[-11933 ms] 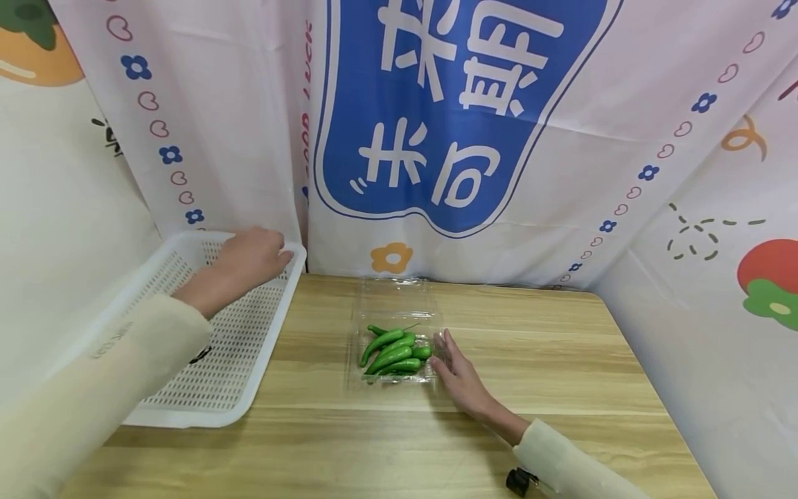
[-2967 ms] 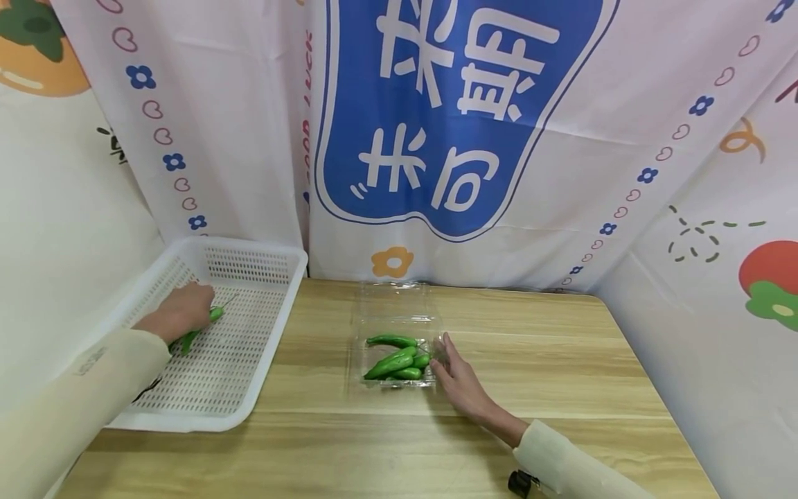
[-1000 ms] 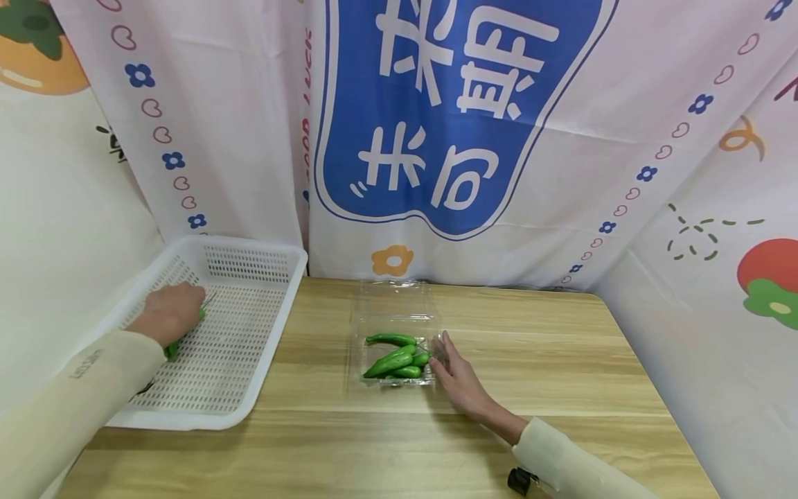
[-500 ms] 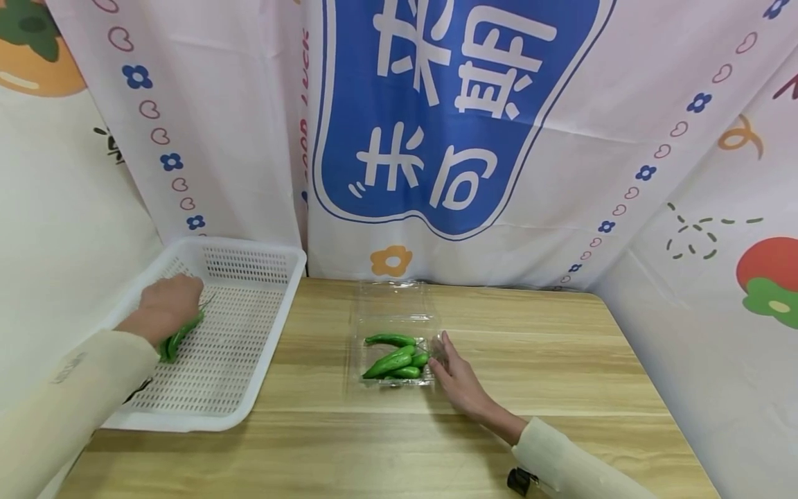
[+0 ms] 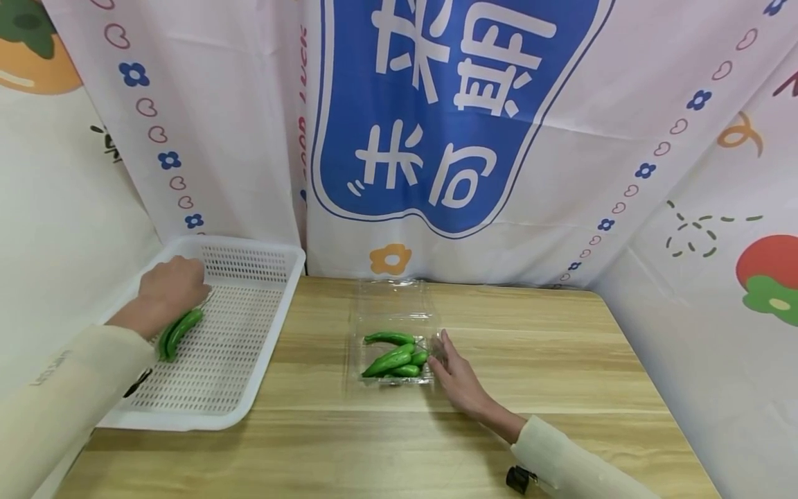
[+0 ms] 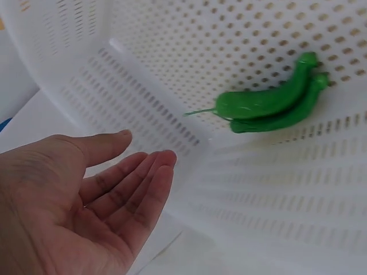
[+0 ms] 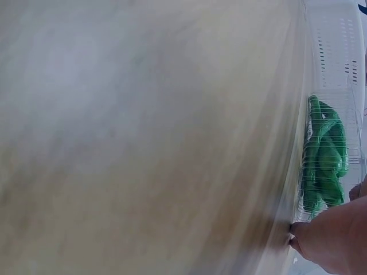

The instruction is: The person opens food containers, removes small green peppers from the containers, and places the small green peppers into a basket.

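Inside the white perforated basket (image 5: 206, 419), my left hand (image 5: 171, 287) hovers above two green chili peppers (image 6: 269, 103) lying side by side on its bottom. In the left wrist view, the left hand (image 6: 97, 200) has relaxed fingers and an empty palm, apart from the peppers. A clear plastic clamshell box (image 5: 399, 305) stands on the table with its lid raised toward the back. Several green chili peppers (image 5: 389, 360) lie in it. My right hand (image 5: 464, 384) rests against the box's right end, its thumb and fairly straight fingers touching that side.
The wooden table (image 5: 530, 360) carries the basket at left and the box at mid-table. A printed cloth (image 5: 542, 173) hangs along the back edge, with printed panels at both sides. A black strap (image 5: 519, 479) sits at the right sleeve.
Over the last seconds, my left hand has carried peppers from the box into the basket. It has just let go of one and risen slightly. The right hand has stayed at the box.
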A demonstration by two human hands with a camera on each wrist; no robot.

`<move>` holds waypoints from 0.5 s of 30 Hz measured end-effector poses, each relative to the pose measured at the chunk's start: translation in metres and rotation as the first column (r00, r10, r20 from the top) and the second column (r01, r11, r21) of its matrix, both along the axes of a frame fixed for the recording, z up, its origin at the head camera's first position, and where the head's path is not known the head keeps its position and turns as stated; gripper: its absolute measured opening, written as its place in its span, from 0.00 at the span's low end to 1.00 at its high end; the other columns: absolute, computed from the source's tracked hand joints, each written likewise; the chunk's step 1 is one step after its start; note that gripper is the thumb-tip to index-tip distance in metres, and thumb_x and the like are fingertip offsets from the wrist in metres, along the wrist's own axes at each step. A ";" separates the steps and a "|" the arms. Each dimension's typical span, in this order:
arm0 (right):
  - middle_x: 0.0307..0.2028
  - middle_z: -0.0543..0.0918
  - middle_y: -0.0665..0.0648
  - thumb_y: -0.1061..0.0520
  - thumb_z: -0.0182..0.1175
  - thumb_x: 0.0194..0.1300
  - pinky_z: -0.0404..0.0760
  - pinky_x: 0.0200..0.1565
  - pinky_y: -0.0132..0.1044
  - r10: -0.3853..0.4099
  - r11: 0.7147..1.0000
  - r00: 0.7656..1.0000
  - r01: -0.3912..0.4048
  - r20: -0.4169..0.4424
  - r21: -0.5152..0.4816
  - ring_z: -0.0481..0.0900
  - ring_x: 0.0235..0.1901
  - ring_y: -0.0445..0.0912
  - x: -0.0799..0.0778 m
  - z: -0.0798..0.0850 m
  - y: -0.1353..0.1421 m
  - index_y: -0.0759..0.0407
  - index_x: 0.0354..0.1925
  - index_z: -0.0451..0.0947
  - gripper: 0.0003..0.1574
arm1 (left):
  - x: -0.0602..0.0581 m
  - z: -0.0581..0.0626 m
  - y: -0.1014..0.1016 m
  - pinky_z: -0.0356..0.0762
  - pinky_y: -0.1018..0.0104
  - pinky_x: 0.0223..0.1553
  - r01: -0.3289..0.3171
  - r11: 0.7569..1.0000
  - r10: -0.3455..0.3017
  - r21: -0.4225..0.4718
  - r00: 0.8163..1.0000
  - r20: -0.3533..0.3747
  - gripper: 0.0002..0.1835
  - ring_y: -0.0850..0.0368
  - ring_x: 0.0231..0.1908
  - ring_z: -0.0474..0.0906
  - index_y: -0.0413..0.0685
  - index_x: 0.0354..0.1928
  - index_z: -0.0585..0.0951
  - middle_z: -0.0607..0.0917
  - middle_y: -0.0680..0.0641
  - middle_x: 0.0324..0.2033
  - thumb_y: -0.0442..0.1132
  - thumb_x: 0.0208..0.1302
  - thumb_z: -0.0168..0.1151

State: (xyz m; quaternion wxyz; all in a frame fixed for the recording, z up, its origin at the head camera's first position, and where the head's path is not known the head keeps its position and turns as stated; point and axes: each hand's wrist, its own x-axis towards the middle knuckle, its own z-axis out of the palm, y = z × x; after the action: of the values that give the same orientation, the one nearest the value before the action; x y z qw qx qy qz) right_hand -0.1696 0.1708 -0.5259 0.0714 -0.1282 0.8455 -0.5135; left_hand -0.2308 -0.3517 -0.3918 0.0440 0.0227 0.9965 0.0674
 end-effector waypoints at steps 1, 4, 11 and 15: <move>0.79 0.59 0.70 0.58 0.51 0.84 0.65 0.73 0.55 -0.002 1.000 1.000 0.002 0.001 -0.001 0.65 0.75 0.65 0.000 0.000 0.000 0.71 0.82 0.37 0.46 | 0.000 0.002 0.002 0.73 0.55 0.20 -0.005 1.000 0.005 0.010 1.000 -0.012 0.11 0.45 0.23 0.72 0.37 0.27 0.75 0.77 0.41 0.22 0.35 0.68 0.57; 0.79 0.59 0.70 0.58 0.51 0.84 0.66 0.73 0.55 -0.004 1.000 1.000 0.004 0.002 -0.002 0.65 0.75 0.65 0.000 0.000 -0.001 0.71 0.82 0.37 0.46 | -0.002 0.009 0.008 0.72 0.56 0.20 -0.013 1.000 0.014 0.013 0.998 -0.053 0.13 0.45 0.22 0.72 0.36 0.27 0.77 0.77 0.41 0.21 0.35 0.70 0.57; 0.79 0.60 0.70 0.57 0.51 0.84 0.66 0.73 0.56 -0.007 1.000 1.000 0.007 0.010 -0.008 0.66 0.75 0.66 0.001 0.001 -0.001 0.70 0.83 0.37 0.46 | -0.007 0.028 0.025 0.72 0.55 0.20 -0.024 0.998 0.035 0.063 0.985 -0.168 0.15 0.44 0.23 0.76 0.28 0.35 0.82 0.82 0.36 0.24 0.37 0.73 0.56; 0.79 0.60 0.70 0.57 0.52 0.84 0.66 0.73 0.56 -0.005 1.000 1.000 0.006 0.016 -0.013 0.66 0.75 0.66 0.000 0.000 0.000 0.70 0.83 0.37 0.46 | -0.009 0.039 0.041 0.79 0.45 0.25 -0.008 0.998 0.023 0.066 0.970 -0.241 0.17 0.37 0.27 0.82 0.24 0.45 0.82 0.85 0.27 0.34 0.38 0.73 0.57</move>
State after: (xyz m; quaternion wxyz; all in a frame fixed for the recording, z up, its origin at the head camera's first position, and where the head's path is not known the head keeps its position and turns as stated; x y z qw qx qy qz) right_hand -0.1691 0.1708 -0.5256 0.0760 -0.1222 0.8418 -0.5203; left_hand -0.2401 -0.3102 -0.3528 -0.0790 0.0244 0.9919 0.0967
